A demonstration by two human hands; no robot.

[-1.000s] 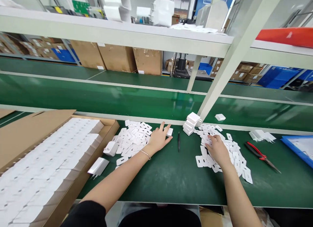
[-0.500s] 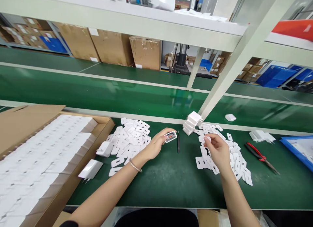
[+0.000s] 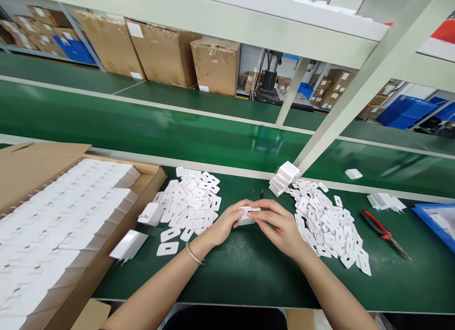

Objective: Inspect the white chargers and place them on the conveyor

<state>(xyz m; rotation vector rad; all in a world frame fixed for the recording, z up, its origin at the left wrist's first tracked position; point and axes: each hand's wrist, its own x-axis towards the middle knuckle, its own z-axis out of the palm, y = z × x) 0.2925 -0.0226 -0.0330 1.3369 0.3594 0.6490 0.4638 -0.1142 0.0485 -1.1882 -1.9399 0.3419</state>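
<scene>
Both hands meet over the middle of the green bench (image 3: 245, 263). My left hand (image 3: 224, 223) grips a small white charger housing (image 3: 246, 215). My right hand (image 3: 279, 225) pinches a flat white cover plate against the top of that housing. A heap of white cover plates (image 3: 329, 223) lies just right of my right hand, and a second heap of white plates (image 3: 190, 204) lies left of my left hand. Black tweezers (image 3: 262, 194) poke out behind the hands.
An open cardboard box (image 3: 117, 254) packed with white parts fills the left. Two white housings (image 3: 142, 225) lie beside it. A stack of white housings (image 3: 284, 177) stands by the frame post. Red-handled pliers (image 3: 384, 234) and a blue tray (image 3: 435, 221) lie at right.
My left hand picked a housing off the bench and drew it toward me. My right hand took a plate from the right heap and brought it over onto the housing.
</scene>
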